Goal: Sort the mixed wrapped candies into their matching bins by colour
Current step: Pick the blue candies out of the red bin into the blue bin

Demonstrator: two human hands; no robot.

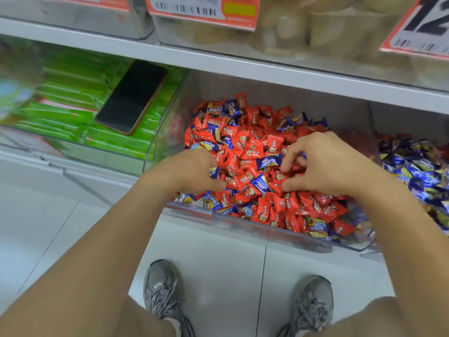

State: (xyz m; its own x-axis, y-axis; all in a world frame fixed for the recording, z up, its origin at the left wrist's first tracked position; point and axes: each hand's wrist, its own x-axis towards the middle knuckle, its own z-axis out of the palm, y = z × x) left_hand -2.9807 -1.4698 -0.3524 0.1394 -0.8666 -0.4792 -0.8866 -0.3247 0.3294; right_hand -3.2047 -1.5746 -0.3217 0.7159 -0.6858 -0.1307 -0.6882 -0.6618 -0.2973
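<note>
A clear middle bin holds a heap of red wrapped candies with blue ones mixed in. To its right lies a bin of blue candies. My left hand is curled in the heap's left side, and blue candies show in its grip. Over the heap's right side, my right hand hovers with fingers curled and spread, its fingertips among red and blue candies; whether it holds one I cannot tell. A loose blue candy lies between the hands.
A bin of green packets stands to the left, with a black phone lying on top. A white shelf with orange price tags overhangs the bins. My grey shoes stand on the white tiled floor.
</note>
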